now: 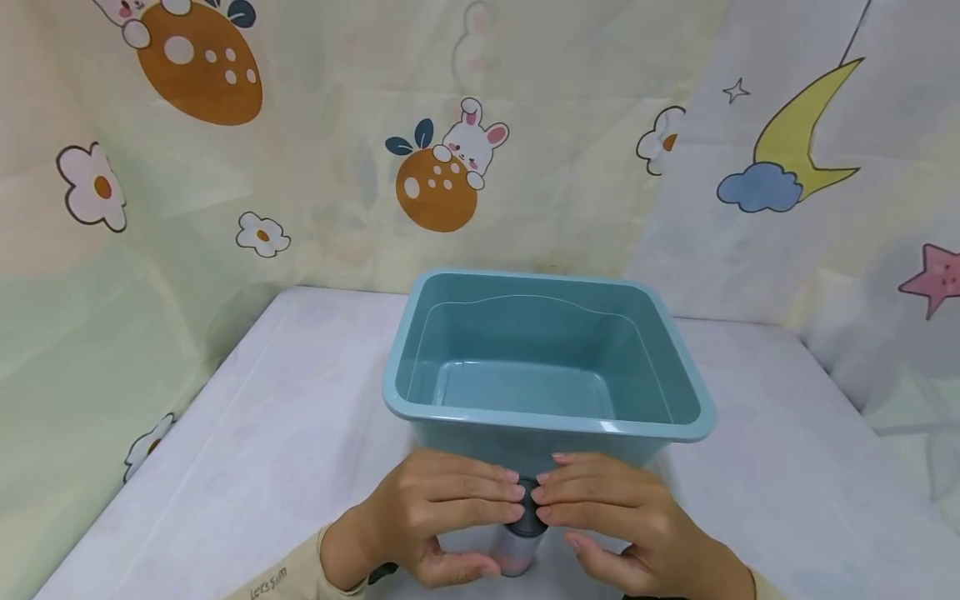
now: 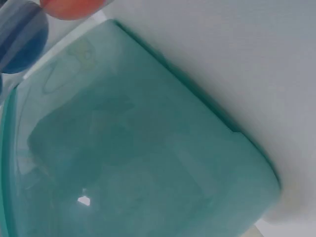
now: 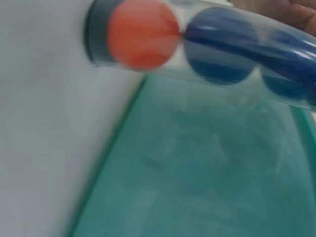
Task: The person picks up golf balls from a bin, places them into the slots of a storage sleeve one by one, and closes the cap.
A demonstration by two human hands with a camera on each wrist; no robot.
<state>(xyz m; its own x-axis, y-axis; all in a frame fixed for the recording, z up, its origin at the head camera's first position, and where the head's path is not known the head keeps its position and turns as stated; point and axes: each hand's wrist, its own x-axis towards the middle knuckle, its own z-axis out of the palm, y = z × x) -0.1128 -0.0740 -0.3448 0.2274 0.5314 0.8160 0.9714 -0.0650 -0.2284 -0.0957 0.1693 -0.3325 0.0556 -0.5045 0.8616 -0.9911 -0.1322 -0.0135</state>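
A clear tube with a dark cap stands upright between the two hands in the head view. My left hand touches the cap from the left with nearly straight fingers, thumb low and apart from them. From the right, my right hand meets the same cap with its fingertips, its thumb also held away. The right wrist view shows an orange-red ball and dark blue balls lined up inside the tube. Part of the tube with a blue ball fills a corner of the left wrist view.
Directly behind the hands stands a blue-green plastic basin, with nothing visible inside. It rests on a white-covered table. A patterned cloth with rabbits and flowers hangs around the table's back and sides.
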